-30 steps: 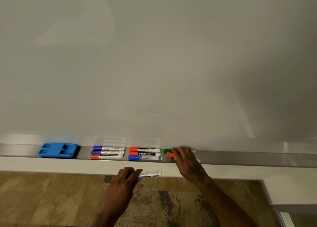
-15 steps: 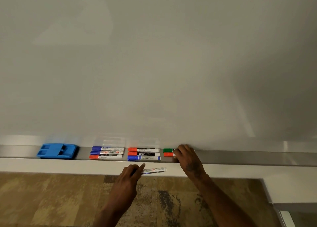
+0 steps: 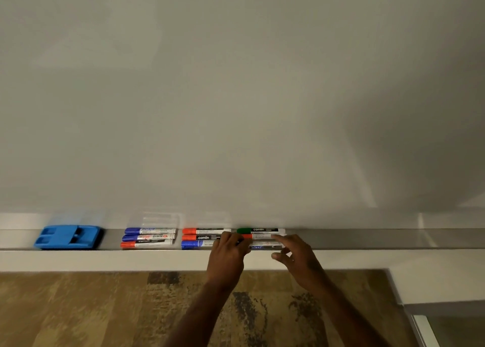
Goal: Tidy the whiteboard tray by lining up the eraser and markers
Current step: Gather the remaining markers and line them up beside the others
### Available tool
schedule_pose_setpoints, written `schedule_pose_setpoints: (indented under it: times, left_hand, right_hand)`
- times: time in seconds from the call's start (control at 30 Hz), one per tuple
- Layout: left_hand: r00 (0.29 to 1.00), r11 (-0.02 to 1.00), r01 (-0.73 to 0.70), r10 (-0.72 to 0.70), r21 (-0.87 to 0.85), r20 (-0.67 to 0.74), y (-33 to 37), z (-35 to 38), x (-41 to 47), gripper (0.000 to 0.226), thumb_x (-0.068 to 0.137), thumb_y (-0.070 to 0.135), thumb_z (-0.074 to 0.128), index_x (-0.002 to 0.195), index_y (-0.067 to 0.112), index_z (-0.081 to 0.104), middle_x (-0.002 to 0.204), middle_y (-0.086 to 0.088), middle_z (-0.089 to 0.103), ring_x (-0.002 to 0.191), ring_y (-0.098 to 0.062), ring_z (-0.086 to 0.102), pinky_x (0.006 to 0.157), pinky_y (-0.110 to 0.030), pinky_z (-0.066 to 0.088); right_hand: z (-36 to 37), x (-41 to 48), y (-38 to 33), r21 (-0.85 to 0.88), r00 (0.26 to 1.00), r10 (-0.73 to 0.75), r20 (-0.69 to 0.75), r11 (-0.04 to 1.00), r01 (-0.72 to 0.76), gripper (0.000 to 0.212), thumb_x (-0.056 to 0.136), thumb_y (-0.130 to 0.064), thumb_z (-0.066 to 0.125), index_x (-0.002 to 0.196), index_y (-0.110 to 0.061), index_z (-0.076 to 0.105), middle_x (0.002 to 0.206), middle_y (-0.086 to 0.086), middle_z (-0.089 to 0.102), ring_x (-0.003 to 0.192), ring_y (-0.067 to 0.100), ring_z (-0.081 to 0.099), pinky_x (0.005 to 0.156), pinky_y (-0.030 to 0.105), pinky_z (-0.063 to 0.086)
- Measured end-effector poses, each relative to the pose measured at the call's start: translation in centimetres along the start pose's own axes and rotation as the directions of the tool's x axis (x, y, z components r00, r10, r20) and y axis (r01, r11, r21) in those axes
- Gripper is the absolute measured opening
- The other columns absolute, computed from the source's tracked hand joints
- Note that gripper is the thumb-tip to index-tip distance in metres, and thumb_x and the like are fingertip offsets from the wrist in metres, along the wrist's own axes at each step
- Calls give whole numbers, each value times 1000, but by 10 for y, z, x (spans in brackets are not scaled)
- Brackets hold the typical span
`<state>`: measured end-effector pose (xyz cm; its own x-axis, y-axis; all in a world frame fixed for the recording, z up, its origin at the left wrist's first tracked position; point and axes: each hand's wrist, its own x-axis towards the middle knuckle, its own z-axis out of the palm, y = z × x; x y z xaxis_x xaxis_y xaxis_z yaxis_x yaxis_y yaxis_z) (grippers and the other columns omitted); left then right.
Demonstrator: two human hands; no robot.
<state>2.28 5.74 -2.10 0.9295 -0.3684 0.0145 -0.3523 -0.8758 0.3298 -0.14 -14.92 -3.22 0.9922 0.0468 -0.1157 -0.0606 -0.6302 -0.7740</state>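
A blue eraser [image 3: 69,237] lies at the left end of the metal tray [image 3: 367,239]. To its right three markers [image 3: 148,237] lie stacked side by side, then a second stack of three [image 3: 202,238]. A green-capped marker [image 3: 259,230] and a red-capped marker [image 3: 262,236] lie further right. In front of them is a white marker with blue print [image 3: 265,247], at the tray's front lip. My left hand [image 3: 228,255] grips its left end and hides the cap. My right hand [image 3: 296,252] pinches its right end, forefinger on the red-capped marker, thumb below.
The whiteboard [image 3: 236,97] fills the view above the tray. The tray runs bare to the right of my hands. Below it are a white ledge [image 3: 105,260] and patterned carpet [image 3: 91,307]. A wall corner [image 3: 433,281] stands at the lower right.
My left hand has carried the white marker up and to the right, from below the ledge to the tray's front. My right hand slid right, uncovering the green and red markers, and now meets the white marker's right end.
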Motion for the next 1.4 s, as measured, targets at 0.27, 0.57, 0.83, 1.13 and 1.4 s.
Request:
schedule_pose_setpoints:
  times: [0.27,0.57,0.83,1.13,1.4]
  left_hand:
    - [998,999,42,-42,0,37,9,16,16,29,82,23,71,110,25,68,109,0,67,105,-25,55,82,-38,47]
    - [928,878,367,-368,-307,57,5,-3,14,38,70,33,81,101,16,66,97,-3,65,84,-19,59,67,-29,47]
    - [831,758,557,-503,-340,239,17,-12,30,37,66,23,83,98,14,67,92,-6,71,75,-19,63,66,-27,51]
    - [805,755,587,-506,-292,310,22,-14,42,34,67,13,80,98,9,66,94,-8,70,70,-17,55,62,-25,43]
    - [803,759,590,-517,-276,296,24,-18,43,28,73,12,77,98,8,65,93,-9,71,67,-15,56,54,-20,41]
  right_hand:
    - [-6,11,4,-144,986,45,-160,987,-68,22,91,-6,58,110,-10,69,107,10,66,95,20,62,83,22,47]
    - [-10,12,-2,-70,964,192,-186,976,-208,18,87,-8,66,105,-7,67,107,11,67,94,22,63,70,10,41]
    - [-13,22,-7,-51,931,308,-196,945,-324,18,86,0,56,88,-7,73,93,13,74,73,18,62,54,10,41]
    - [-12,33,-11,-51,927,365,-88,927,-371,24,88,2,53,104,-4,71,106,18,72,93,31,67,74,21,47]
    - [-12,33,-14,-37,922,378,-82,923,-382,25,89,-1,53,105,-8,72,106,16,72,93,30,67,73,20,47]
